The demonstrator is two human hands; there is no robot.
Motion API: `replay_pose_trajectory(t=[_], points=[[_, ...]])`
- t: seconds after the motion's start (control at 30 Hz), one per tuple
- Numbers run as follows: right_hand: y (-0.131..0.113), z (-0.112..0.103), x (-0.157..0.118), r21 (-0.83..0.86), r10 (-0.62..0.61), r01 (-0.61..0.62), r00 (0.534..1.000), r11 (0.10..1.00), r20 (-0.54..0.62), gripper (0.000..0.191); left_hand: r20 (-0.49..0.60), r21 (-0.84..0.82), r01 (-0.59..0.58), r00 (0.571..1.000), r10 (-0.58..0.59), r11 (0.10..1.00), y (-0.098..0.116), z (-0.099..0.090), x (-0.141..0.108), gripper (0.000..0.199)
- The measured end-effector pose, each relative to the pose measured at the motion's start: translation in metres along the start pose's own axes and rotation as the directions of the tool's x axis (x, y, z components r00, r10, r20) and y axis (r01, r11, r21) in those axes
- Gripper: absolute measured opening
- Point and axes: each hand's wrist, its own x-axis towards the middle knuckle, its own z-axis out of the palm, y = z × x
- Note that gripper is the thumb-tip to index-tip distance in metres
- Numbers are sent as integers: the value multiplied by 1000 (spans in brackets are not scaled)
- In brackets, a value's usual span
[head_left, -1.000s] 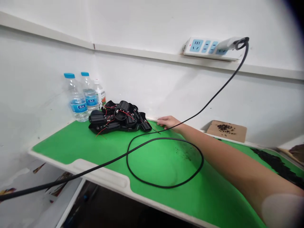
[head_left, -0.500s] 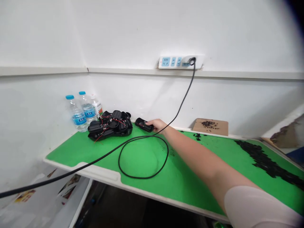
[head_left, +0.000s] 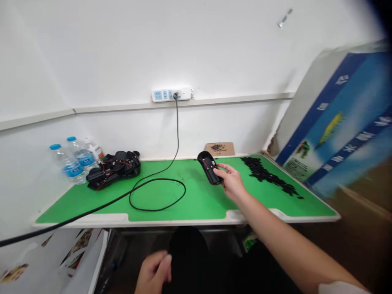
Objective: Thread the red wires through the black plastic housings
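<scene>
Above the green table top, my right hand (head_left: 233, 183) grips a black plastic housing (head_left: 209, 167) with red wires inside, its open side toward me. My left hand (head_left: 154, 271) is below the table's front edge, fingers curled in; whether it holds anything is hidden. A pile of similar black housings (head_left: 113, 168) with red wires lies at the table's left. Small black parts (head_left: 265, 174) are strewn along the right side. More tiny black bits lie on a brown cardboard piece (head_left: 228, 149) at the back.
Bottles (head_left: 72, 166) stand at the left by the wall. A black cable (head_left: 177, 134) hangs from a power strip (head_left: 183, 94) and loops across the green table (head_left: 202, 208). A blue printed box (head_left: 339, 122) leans at the right.
My right hand has brought the black housing from beside the pile toward me and to the right, lifted and turned. My left hand has come into view. The view has swung right.
</scene>
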Motion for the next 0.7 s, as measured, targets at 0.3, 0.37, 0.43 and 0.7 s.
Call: replay_pose_trajectory(t=[0.3, 0.37, 0.43, 0.7], points=[[19, -4, -133, -15, -183, 182, 980, 983, -75, 45, -132, -759, -208, 977, 168, 617, 127, 131, 85, 47], [18, -8, -143, -59, -218, 216, 975, 975, -32, 49, -125, -818, -188, 981, 150, 543, 137, 135, 85, 53], [16, -12, -148, -96, -243, 244, 970, 965, 20, 52, -80, -860, -136, 988, 133, 493, 143, 132, 82, 64], [10, -19, -149, -183, -295, 331, 935, 926, 195, 57, 79, -893, -3, 984, 163, 449, 146, 111, 70, 64]])
